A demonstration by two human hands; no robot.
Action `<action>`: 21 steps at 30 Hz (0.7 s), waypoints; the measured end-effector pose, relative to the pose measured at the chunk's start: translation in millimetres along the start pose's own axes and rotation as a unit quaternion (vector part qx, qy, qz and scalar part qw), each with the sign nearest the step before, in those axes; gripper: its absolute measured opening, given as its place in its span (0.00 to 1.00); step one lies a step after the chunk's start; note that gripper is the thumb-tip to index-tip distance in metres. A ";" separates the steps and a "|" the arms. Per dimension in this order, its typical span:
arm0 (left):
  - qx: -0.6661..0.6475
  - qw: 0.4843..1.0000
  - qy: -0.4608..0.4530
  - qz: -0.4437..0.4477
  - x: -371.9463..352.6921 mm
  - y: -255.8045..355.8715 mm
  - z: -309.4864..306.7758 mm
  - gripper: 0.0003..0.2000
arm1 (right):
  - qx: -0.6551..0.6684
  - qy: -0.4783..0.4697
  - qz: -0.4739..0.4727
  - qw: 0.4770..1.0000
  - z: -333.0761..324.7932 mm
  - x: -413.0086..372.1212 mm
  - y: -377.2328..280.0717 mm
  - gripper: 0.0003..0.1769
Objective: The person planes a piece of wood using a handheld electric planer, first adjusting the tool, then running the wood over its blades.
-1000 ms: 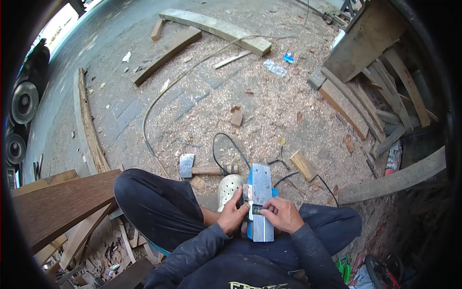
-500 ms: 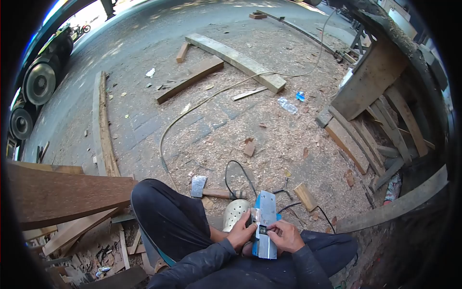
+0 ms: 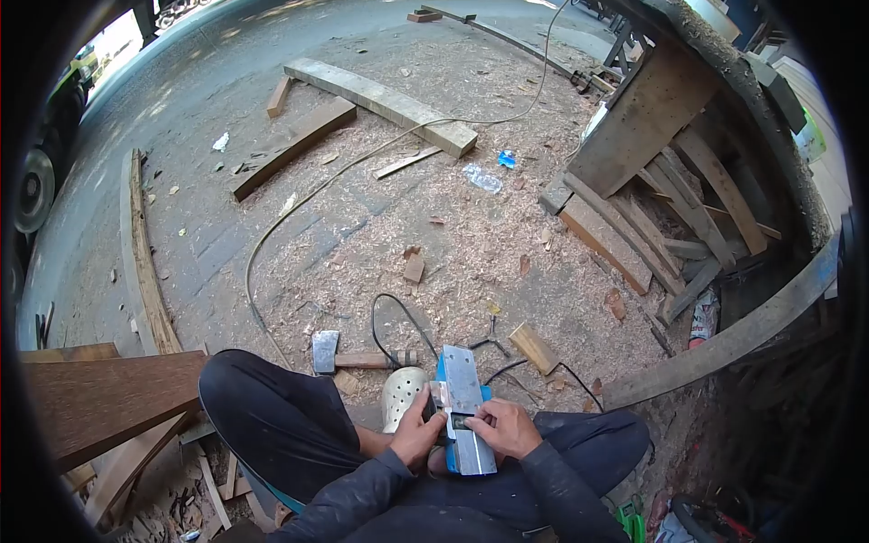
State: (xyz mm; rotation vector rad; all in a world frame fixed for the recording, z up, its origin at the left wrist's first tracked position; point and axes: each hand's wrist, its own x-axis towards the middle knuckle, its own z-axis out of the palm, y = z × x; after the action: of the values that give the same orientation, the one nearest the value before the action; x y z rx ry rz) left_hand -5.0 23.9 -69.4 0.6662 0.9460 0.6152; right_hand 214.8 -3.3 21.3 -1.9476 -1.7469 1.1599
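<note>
An electric hand planer point(image 3: 464, 380) with a blue body rests upside down at my lap, its flat metal sole facing up. My left hand point(image 3: 417, 433) grips its left side, thumb near the slot in the middle of the sole. From the right, my right hand point(image 3: 509, 428) has its fingers closed and pressed at that slot, around the cutter; any small part between the fingertips is hidden. Just beyond my left hand is a pale clog point(image 3: 404, 395) on my foot. An axe-like hammer point(image 3: 362, 359) with a wooden handle lies on the ground ahead of it.
Wood shavings cover the ground. A short wood block point(image 3: 534, 349) and a black cord point(image 3: 579, 384) lie ahead to the right. Farther off are a long beam point(image 3: 380, 101), a pale cable point(image 3: 262, 242) and a plastic bottle point(image 3: 482, 178). Boards point(image 3: 109, 394) stand close on the left.
The view has turned to the right, so the scene sits farther left. Both hands stay on the planer, with the right fingers still at its slot.
</note>
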 end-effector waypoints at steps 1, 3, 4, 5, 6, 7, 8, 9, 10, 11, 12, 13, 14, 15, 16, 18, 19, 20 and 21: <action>-0.010 1.000 0.001 -0.010 -1.5 1.3 0.5 0.40 | 0.032 0.001 0.005 0.999 -1.7 -0.4 -5.9 0.13; 0.052 0.998 0.011 0.024 6.8 -14.1 -5.1 0.40 | 0.062 0.000 0.016 0.998 -2.7 -1.3 -4.9 0.13; 0.116 0.991 0.021 0.061 9.1 -22.2 -6.7 0.41 | 0.076 0.004 -0.017 0.997 -1.6 -1.4 0.0 0.14; 0.096 0.994 0.019 0.058 10.0 -30.3 -8.7 0.40 | 0.090 0.008 -0.050 0.995 -0.9 -2.3 3.4 0.14; 0.093 0.994 0.019 0.053 11.2 -35.8 -9.3 0.40 | 0.090 0.006 -0.045 0.995 -1.3 -2.6 3.6 0.14; 0.104 0.993 0.020 0.059 13.7 -39.9 -10.9 0.40 | 0.062 0.000 -0.019 0.998 -1.6 -1.6 2.1 0.14; 0.114 0.991 0.022 0.065 14.8 -43.7 -13.2 0.40 | 0.035 -0.006 0.006 0.999 -1.9 -0.3 0.1 0.14; 0.114 0.991 0.025 0.063 11.2 -38.4 -11.6 0.40 | 0.037 -0.010 0.006 0.999 -3.0 -0.4 -3.0 0.14; 0.081 0.995 0.024 0.049 6.3 -27.3 -7.1 0.40 | 0.053 -0.002 0.006 0.999 -5.2 -1.0 -6.8 0.14; 0.048 0.998 0.025 0.036 3.3 -17.5 -3.6 0.40 | 0.069 0.005 0.006 0.998 -5.7 -0.8 -8.3 0.13; 0.047 0.998 0.029 0.034 3.1 -16.1 -3.6 0.40 | 0.070 0.000 0.005 0.998 -4.2 0.3 -5.2 0.13; 0.062 0.997 0.032 0.038 2.3 -15.4 -3.3 0.40 | 0.076 0.012 -0.034 0.996 -2.1 0.9 0.1 0.13; 0.077 0.996 0.032 0.042 1.2 -15.6 -2.5 0.40 | 0.081 0.026 -0.072 0.994 -0.7 0.5 3.4 0.13; 0.075 0.996 0.031 0.039 0.5 -17.9 -3.1 0.40 | 0.080 0.024 -0.068 0.994 -1.1 0.6 1.8 0.13; 0.066 0.997 0.036 0.036 0.9 -19.5 -3.9 0.40 | 0.059 0.004 -0.027 0.998 -2.9 1.3 -1.5 0.12; 0.060 0.997 0.037 0.028 2.4 -18.5 -2.9 0.40 | 0.030 -0.008 0.024 0.999 -7.5 -0.4 -5.8 0.12; 0.057 0.997 0.036 0.028 1.5 -16.3 -2.1 0.40 | 0.044 -0.007 0.022 0.999 -7.8 -0.1 -8.2 0.11; 0.055 0.997 0.037 0.028 0.1 -14.0 -1.4 0.40 | 0.060 -0.007 0.018 0.998 -7.6 0.8 -10.0 0.11; 0.053 0.998 0.032 0.029 -1.0 -13.5 -1.8 0.40 | 0.088 0.008 -0.002 0.996 -6.4 0.8 -9.7 0.11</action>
State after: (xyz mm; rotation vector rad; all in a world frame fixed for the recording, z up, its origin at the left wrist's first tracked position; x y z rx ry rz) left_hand -4.5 14.9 -79.7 0.7750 1.0279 0.6438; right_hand 212.5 1.5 31.7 -1.8436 -1.5812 1.2475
